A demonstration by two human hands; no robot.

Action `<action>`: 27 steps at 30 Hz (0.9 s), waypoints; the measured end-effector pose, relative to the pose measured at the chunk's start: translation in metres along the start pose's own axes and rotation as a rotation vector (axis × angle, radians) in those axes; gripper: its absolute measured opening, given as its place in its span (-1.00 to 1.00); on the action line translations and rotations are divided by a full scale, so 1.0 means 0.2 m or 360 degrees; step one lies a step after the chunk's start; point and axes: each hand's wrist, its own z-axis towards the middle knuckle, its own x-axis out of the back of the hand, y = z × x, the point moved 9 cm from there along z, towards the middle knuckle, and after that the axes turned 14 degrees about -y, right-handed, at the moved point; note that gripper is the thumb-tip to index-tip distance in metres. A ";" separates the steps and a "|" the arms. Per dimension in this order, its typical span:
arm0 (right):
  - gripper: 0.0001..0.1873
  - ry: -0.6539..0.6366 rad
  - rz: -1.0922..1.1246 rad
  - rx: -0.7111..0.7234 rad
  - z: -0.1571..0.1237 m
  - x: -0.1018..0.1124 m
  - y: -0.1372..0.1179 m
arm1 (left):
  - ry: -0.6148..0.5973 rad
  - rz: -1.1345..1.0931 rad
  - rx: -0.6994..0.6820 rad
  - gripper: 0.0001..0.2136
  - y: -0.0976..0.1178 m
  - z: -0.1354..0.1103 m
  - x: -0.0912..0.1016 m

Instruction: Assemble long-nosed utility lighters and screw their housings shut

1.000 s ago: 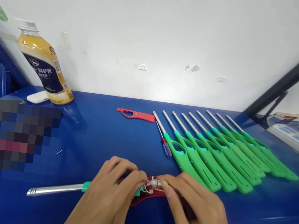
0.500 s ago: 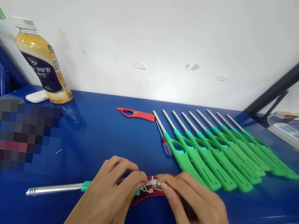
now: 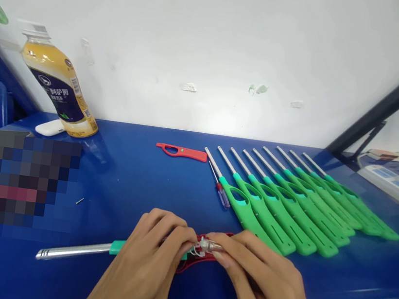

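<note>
An opened red lighter body (image 3: 196, 263) with a long metal nozzle (image 3: 74, 251) and a teal collar lies at the front of the blue table (image 3: 136, 185). My left hand (image 3: 147, 265) presses down on its front part, fingers curled. My right hand (image 3: 258, 285) pinches a small clear and metal inner part (image 3: 205, 245) with thin wires at the body's middle. Both hands hide most of the red shell.
A row of several green long-nozzle lighters (image 3: 287, 205) lies to the right. A small screwdriver (image 3: 220, 191) and a red half-shell (image 3: 182, 152) lie behind the hands. A yellow drink bottle (image 3: 59, 84) and a white object (image 3: 50, 127) stand back left. A tiny screw (image 3: 80, 201) lies left.
My right fingers have shifted slightly on the small inner part. The lighter and the left hand stay where they were.
</note>
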 end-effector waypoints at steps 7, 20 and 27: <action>-0.74 0.0015 0.0003 0.0002 0.00 0.00 0.00 | -0.0022 -0.0039 0.0007 -0.77 0.00 0.00 -0.01; -0.71 0.0003 0.0052 0.0000 0.01 0.01 -0.01 | 0.0007 0.0004 0.0034 -0.78 -0.01 -0.02 0.00; -0.72 0.0063 -0.0006 0.0020 -0.01 0.02 -0.01 | 0.0129 0.0068 0.0018 -0.78 0.01 0.02 0.06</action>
